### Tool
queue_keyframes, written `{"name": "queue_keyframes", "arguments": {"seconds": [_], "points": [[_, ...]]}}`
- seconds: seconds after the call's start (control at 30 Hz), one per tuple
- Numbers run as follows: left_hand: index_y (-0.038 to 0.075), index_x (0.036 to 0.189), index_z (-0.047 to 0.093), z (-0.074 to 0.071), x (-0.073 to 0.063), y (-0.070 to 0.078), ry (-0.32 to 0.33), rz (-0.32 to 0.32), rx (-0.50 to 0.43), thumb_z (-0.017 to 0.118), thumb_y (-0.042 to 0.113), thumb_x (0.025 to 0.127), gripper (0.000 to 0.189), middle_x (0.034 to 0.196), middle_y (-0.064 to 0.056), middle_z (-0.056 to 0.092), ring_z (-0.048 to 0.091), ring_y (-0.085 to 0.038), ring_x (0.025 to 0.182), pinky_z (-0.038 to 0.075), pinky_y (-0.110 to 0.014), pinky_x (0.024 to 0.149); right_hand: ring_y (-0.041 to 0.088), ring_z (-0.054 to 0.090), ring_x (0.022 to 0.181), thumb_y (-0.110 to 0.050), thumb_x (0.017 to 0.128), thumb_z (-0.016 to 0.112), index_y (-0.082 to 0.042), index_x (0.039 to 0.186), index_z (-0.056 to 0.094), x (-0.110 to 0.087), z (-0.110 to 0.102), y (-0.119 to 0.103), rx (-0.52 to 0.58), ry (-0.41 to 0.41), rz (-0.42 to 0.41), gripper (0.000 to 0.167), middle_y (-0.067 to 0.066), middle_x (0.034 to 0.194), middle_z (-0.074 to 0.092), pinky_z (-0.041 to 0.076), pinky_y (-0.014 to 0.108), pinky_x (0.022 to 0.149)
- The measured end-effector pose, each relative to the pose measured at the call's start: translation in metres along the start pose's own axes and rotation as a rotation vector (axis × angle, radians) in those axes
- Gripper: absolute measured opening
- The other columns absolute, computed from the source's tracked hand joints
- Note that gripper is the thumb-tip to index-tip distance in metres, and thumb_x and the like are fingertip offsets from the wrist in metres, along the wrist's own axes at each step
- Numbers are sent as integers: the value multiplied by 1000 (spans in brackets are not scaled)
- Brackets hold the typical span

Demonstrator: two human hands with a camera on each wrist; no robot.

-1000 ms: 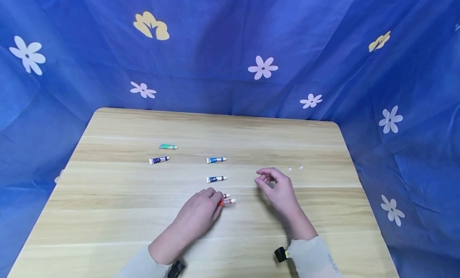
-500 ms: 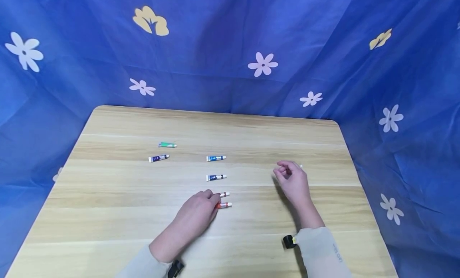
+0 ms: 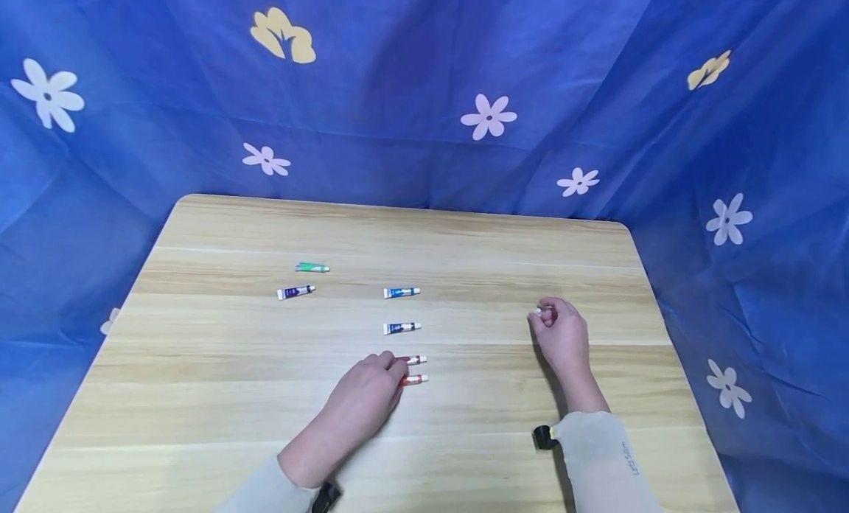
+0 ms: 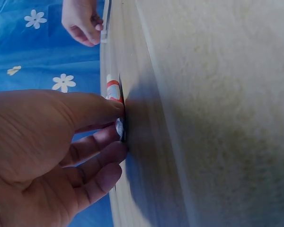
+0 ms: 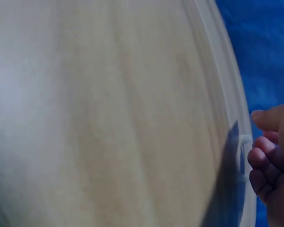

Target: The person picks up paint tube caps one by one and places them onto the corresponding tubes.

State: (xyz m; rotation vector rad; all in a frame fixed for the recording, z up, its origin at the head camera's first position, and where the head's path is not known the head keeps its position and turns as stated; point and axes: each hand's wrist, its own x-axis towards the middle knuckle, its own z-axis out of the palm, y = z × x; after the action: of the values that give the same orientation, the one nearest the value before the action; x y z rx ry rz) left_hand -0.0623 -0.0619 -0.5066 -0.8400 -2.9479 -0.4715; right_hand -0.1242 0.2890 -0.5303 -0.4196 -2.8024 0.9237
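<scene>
Several small paint tubes lie on the wooden table (image 3: 464, 262). My left hand (image 3: 396, 373) pinches the tail of an orange-red tube (image 3: 415, 379) that lies flat; the left wrist view shows thumb and fingers (image 4: 104, 106) closed on that tube (image 4: 113, 90). A second red tube (image 3: 417, 360) lies just beyond it. Two blue tubes (image 3: 401, 292) (image 3: 401, 327) sit further back. My right hand (image 3: 541, 312) is at the right, fingers curled round a small white cap (image 3: 540, 307). The right wrist view shows fingertips (image 5: 260, 156) beside the white cap (image 5: 244, 139).
A purple tube (image 3: 295, 292) and a green tube (image 3: 312, 267) lie at the back left. Blue cloth with flower prints (image 3: 487, 119) surrounds the table on three sides. The table's right edge (image 3: 653, 306) is close to my right hand.
My right hand has moved right and a little back, from the table's middle to the small white caps, and closed over them. The left hand has stayed on the orange-red tube.
</scene>
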Motion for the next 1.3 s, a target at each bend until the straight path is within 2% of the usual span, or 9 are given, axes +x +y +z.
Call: {"name": "queue_keyframes", "arguments": {"seconds": [0.23, 0.37, 0.53, 0.67, 0.83, 0.93, 1.07, 1.2, 1.3], "points": [[9, 114, 76, -5, -1, -5, -25, -47, -71, 81, 18, 96, 22, 101, -2, 72, 68, -18, 84, 62, -37, 79, 24, 72, 82, -17, 100, 76, 0, 120, 75, 1, 2, 4, -61, 0, 7, 26, 11, 92, 75, 56, 38, 75], [9, 114, 73, -10, -2, -14, -57, -103, -105, 80, 20, 97, 21, 103, -3, 69, 66, -18, 85, 62, -40, 82, 28, 72, 82, -18, 101, 75, 2, 115, 77, 3, 6, 6, -80, 18, -5, 24, 14, 91, 75, 57, 43, 75], [9, 115, 70, -11, -5, -30, -67, -150, -76, 78, 22, 98, 23, 107, -7, 69, 68, -23, 87, 61, -45, 83, 30, 72, 82, -19, 100, 76, 0, 108, 79, 4, 11, 9, -81, 50, 10, 20, 14, 90, 75, 56, 44, 75], [7, 119, 71, -12, -9, -44, -60, -171, -37, 78, 25, 98, 29, 115, -12, 71, 73, -30, 94, 61, -50, 85, 28, 72, 82, -17, 100, 75, -2, 106, 80, 3, 12, 8, -62, 49, 36, 17, 12, 90, 75, 55, 39, 74], [5, 126, 71, -22, -12, -66, -44, -237, -53, 77, 25, 98, 34, 130, -20, 67, 73, -38, 104, 59, -57, 89, 23, 71, 83, -19, 102, 73, -5, 108, 79, 2, 11, 5, 17, 26, 121, 17, 9, 91, 77, 53, 29, 73], [3, 128, 69, -31, -11, -83, -27, -281, -72, 75, 23, 99, 35, 136, -24, 63, 72, -43, 104, 58, -60, 88, 22, 71, 84, -20, 103, 72, -5, 109, 79, 0, 9, 3, 63, 16, 161, 17, 10, 93, 79, 51, 23, 71], [1, 127, 68, -40, -9, -105, -2, -312, -64, 72, 22, 101, 34, 137, -27, 60, 72, -48, 100, 56, -61, 82, 14, 69, 78, -21, 103, 72, -4, 110, 79, -2, 8, -3, 154, -2, 195, 19, 16, 100, 81, 50, 18, 65], [0, 126, 67, -45, -9, -125, 28, -335, -40, 72, 21, 100, 34, 138, -30, 59, 70, -52, 108, 52, -60, 80, 6, 65, 78, -21, 102, 73, -4, 113, 79, -5, 6, -13, 259, -29, 234, 20, 18, 105, 81, 51, 16, 65], [-1, 126, 66, -49, -9, -137, 52, -352, -25, 72, 20, 100, 34, 138, -33, 59, 68, -55, 114, 50, -61, 80, 6, 66, 81, -19, 102, 73, -5, 114, 79, -7, 4, -21, 320, -40, 253, 20, 17, 105, 81, 52, 16, 67]]}}
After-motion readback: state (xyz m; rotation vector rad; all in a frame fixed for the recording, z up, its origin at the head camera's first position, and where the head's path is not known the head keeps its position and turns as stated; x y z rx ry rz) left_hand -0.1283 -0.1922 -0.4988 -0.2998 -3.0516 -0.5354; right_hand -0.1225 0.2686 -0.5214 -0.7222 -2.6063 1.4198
